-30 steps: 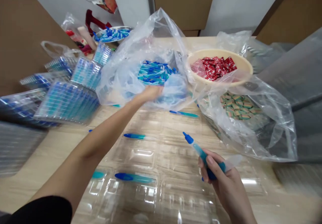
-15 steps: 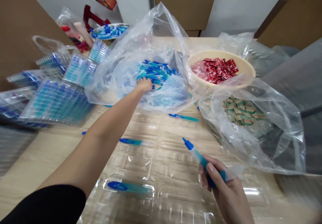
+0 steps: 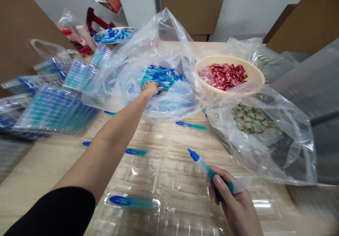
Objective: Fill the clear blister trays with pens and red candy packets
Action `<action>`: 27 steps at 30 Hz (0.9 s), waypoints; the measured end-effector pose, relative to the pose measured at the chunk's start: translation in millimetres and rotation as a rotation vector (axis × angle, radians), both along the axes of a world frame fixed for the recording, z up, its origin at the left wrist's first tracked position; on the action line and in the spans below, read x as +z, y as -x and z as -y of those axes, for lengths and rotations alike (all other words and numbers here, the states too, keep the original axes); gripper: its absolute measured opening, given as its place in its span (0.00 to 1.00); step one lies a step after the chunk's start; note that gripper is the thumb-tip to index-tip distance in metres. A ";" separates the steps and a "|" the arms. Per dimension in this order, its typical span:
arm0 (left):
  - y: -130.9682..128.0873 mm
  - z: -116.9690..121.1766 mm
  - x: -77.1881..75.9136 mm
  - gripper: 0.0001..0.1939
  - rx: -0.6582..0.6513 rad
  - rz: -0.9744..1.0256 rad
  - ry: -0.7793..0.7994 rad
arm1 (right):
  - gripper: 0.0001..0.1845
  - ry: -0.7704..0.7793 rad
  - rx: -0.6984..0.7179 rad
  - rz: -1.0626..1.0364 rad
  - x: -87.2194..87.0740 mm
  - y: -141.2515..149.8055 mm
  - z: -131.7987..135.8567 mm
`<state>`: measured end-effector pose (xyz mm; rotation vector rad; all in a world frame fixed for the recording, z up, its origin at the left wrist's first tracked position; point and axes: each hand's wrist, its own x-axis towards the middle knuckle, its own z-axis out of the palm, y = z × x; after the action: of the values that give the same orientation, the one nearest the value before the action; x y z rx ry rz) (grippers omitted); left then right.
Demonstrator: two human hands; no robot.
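Wood-grain table (image 3: 34, 165) fills the view, with stacks of clear plastic trays (image 3: 55, 112) holding blue-and-teal pieces at the left. Toward the far right sits a cream bowl (image 3: 254, 73) of red sachets (image 3: 224, 76), with a clear plastic bag (image 3: 278, 147) of green-striped packets (image 3: 250, 119) in front of it. Another clear plastic bag (image 3: 111, 84) lies open ahead, with a heap of loose blue-and-teal plastic pieces (image 3: 161, 77) inside. Left hand (image 3: 150, 89) is the nearer to that heap, its fingers (image 3: 156, 87) slightly spread at the heap's near edge; whether they have hold of any piece, I cannot tell. Right hand (image 3: 233, 204) hovers over a clear blister tray (image 3: 132, 169), closed firmly around one piece (image 3: 203, 169). That piece's long axis runs diagonally up and left from the grip, its blue tip foremost, angled toward the heap.
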<state>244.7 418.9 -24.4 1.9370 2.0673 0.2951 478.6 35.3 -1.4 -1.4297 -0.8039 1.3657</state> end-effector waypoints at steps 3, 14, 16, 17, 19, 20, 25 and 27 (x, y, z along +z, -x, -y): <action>-7.5 6.6 4.4 0.15 0.017 -0.043 -0.090 | 0.21 0.005 -0.007 0.006 -0.3 0.0 -1.3; -2.6 15.5 6.6 0.17 0.074 -0.038 -0.108 | 0.22 0.007 0.003 0.003 0.9 0.4 -1.2; -2.8 16.0 7.2 0.19 0.081 -0.047 -0.184 | 0.22 0.008 -0.006 -0.003 0.0 -0.1 -1.3; -3.2 15.2 7.5 0.20 0.067 -0.047 -0.223 | 0.22 0.006 -0.008 -0.002 -0.7 -0.3 -1.4; -4.9 11.9 7.3 0.23 0.004 -0.055 -0.269 | 0.22 0.007 -0.011 0.003 -2.3 -0.4 -1.7; -6.0 9.8 6.8 0.25 -0.039 -0.067 -0.255 | 0.22 0.006 -0.017 0.005 -2.8 -0.3 -1.8; -9.2 1.0 2.4 0.23 -0.154 -0.130 -0.121 | 0.23 0.003 -0.074 -0.017 1.9 4.4 -2.2; -7.3 -2.1 2.4 0.22 -0.160 -0.128 -0.113 | 0.22 0.030 -0.108 -0.022 6.1 7.0 -2.3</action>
<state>252.0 421.1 -21.9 2.2279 1.9959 0.2638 471.6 37.6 4.7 -1.4584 -0.6848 1.3136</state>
